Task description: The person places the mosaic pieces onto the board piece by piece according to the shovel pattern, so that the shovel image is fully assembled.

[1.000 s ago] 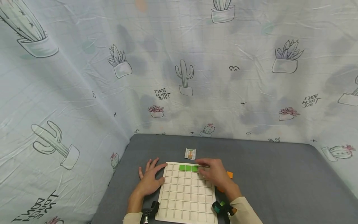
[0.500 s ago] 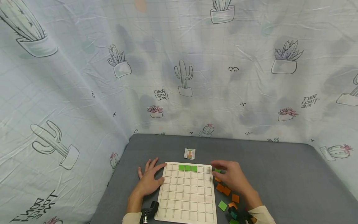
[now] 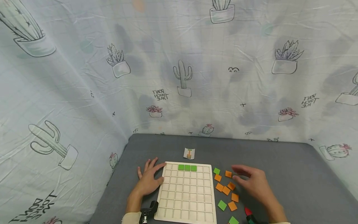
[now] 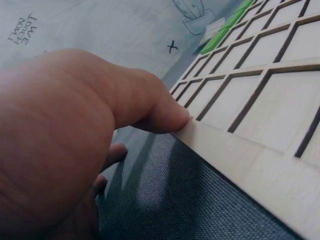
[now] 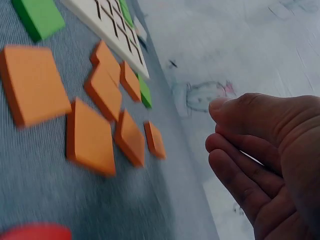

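A pale wooden grid board (image 3: 185, 188) lies on the grey table, with three green square tiles (image 3: 187, 168) side by side in its top row. My left hand (image 3: 149, 182) rests at the board's left edge, thumb tip on the rim in the left wrist view, fingers spread. To the right of the board, my right hand (image 3: 254, 182) hovers beside the loose orange tiles (image 3: 226, 190), fingers loosely bent and holding nothing. Loose green tiles (image 3: 222, 205) lie among the orange ones. In the right wrist view an orange tile (image 5: 35, 85) shows close up, apart from the fingers.
Beyond the board lies a small printed card (image 3: 189, 153) with an orange and green pattern on a grid. Part of a red piece (image 5: 37, 232) shows near the right wrist. A cactus-print cloth (image 3: 212, 77) hangs behind the table and along its left side.
My right hand has moved from the board's top row out to the right, past the loose tiles, uncovering them. My left hand has stayed at the board's edge.
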Tool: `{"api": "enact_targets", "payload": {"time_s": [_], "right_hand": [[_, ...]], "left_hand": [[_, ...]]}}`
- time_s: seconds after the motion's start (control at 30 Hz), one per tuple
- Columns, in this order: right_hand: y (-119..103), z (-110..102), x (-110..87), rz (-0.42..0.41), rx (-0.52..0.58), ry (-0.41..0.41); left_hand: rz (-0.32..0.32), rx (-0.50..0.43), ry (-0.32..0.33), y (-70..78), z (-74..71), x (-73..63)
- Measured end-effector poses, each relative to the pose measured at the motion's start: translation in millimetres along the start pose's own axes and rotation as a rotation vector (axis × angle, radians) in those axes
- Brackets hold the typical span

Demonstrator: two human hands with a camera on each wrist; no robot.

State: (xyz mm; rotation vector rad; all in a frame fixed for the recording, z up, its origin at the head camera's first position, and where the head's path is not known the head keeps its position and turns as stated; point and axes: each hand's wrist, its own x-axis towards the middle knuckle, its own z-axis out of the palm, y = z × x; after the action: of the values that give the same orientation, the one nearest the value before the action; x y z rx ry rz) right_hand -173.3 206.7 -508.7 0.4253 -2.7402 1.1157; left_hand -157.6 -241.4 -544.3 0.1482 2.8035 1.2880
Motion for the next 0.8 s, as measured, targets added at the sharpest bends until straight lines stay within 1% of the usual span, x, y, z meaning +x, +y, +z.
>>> {"api": "enact_targets", "payload": {"time_s": [0.13,0.27,0.6,0.7,0.8], "right_hand": [[6,-7,-3.6,0.033,-0.006,0.025],[10,-8,-4.3,0.047,-0.004,0.06],[13,0,-1.4,-0.028,0.015,0.145],[14,4,0.0,-0.045,0.04,0.15],[15,7,1.5,-0.035,0.057,0.143]], "left_hand": [[0.003,-0.002,0.001,-0.3,-0.7,0.0],[0.011,-0.018,-0.004,-0.3,-0.6,-0.8],[0.016,-0.022,-0.006,1.8,0.0,-2.4],[0.013,-0.016,-0.006,1.5,0.0,-2.1],[0.01,-0.013,-0.007,0.9,-0.6,-1.9]]}}
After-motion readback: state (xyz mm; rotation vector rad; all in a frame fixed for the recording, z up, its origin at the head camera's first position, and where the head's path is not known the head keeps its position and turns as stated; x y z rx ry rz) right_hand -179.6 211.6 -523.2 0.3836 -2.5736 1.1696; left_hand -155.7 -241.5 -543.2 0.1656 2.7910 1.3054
